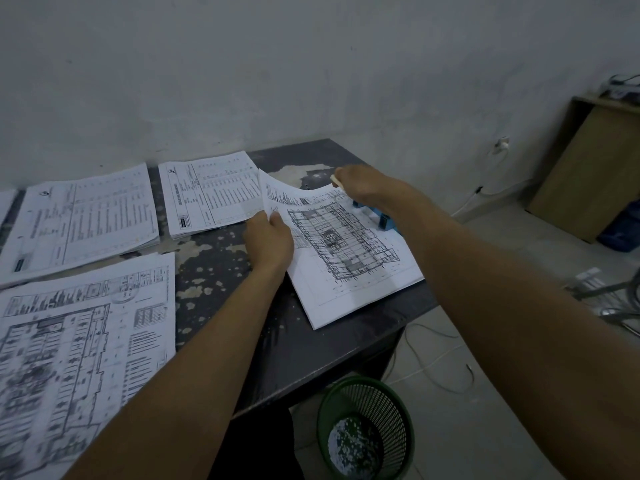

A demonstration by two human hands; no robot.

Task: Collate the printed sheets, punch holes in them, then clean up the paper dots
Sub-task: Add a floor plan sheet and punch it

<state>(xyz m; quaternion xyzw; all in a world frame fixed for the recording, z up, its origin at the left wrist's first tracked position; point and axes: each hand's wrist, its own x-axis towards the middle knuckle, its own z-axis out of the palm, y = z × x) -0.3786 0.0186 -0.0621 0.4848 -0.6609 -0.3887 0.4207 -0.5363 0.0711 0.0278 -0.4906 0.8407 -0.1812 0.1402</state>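
Observation:
A set of printed sheets with a floor plan lies at the right end of the dark table. My left hand grips its left edge, thumb on top, and the far left corner curls up. My right hand pinches the far right corner of the sheets. Just below that wrist a blue hole punch stands at the sheets' right edge, partly hidden by my arm. Three other stacks lie to the left: a table-form stack, another, and a floor-plan stack nearest me.
A green mesh wastebasket with paper dots in its bottom stands on the floor below the table's right corner. Cables trail across the floor. A wooden cabinet stands at the right against the wall. The wall runs directly behind the table.

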